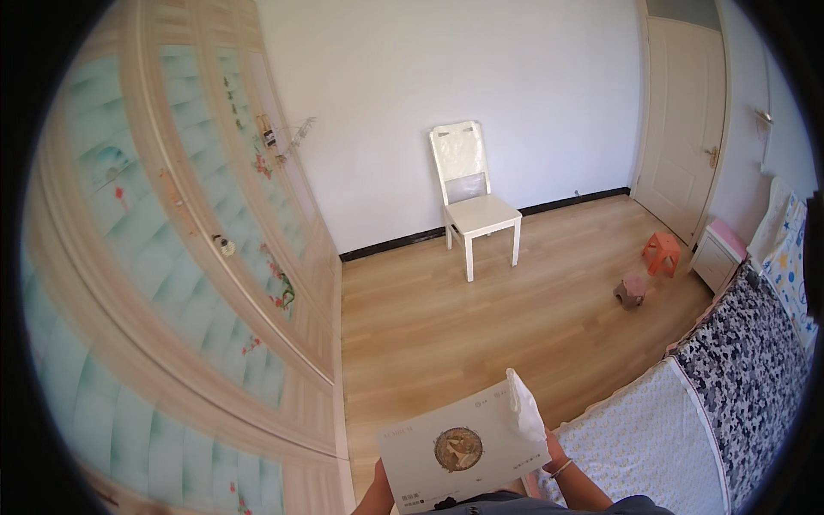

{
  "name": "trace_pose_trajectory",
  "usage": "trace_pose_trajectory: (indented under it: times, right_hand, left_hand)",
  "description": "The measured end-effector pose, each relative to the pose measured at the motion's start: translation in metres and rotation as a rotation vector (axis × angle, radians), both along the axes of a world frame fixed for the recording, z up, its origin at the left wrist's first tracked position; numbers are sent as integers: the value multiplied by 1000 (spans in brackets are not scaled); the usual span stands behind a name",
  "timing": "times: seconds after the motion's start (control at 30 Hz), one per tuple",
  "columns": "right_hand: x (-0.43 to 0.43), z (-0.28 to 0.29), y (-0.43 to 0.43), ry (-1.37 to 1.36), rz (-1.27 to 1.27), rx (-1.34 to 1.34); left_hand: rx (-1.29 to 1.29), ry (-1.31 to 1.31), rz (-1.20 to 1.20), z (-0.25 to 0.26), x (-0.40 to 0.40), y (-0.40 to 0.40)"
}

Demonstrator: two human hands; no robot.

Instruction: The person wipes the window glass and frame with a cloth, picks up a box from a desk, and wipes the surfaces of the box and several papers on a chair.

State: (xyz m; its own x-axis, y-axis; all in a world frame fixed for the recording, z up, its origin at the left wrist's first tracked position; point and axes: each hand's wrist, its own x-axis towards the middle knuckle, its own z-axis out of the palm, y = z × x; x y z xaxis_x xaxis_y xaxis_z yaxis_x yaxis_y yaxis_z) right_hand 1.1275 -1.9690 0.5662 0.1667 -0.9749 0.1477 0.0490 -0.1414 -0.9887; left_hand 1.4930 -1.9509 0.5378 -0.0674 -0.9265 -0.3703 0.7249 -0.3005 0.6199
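A pale, flat cardboard box [421,460] with a round brown picture and some writing is held close to the body at the bottom of the view. My left hand [382,483] grips its left side, the fingers mostly hidden by it. My right hand [553,450], with a bracelet at the wrist, holds the right side. A crumpled white cloth or sheet of soft material [526,409] lies over the box's right end, beside my right hand.
Tall wardrobe doors [206,193] line the left. Ahead, a white chair [483,212] stands by the wall. A small brownish stool [631,291], an orange stool [661,254] and a white cabinet [714,257] are at right, near a closed door [679,122]. A bed [637,438] lies lower right.
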Motion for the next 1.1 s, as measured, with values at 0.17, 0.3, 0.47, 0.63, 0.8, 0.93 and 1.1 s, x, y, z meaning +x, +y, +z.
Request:
trace_pose_trajectory:
  times: [0.17,0.3,0.47,0.63,0.8,0.93,1.1]
  right_hand:
    - [3,11,-64,1,-168,-35]
    - [11,34,-129,-679,-123,417]
    - [3,28,-241,101,-171,-109]
    - [22,105,-350,-651,-108,412]
    - [27,129,-437,-456,-74,302]
    - [40,143,-506,-610,-125,409]
    - [58,158,-591,-491,-159,282]
  left_hand:
    - [18,49,-200,47,0,-104]
    - [61,-30,-171,78,-2,-191]
    - [40,-8,-161,100,-3,-308]
    - [4,-46,-116,142,7,-390]
    - [41,17,-119,162,14,-475]
    - [57,51,-168,177,19,-548]
    - [28,7,-170,195,35,-664]
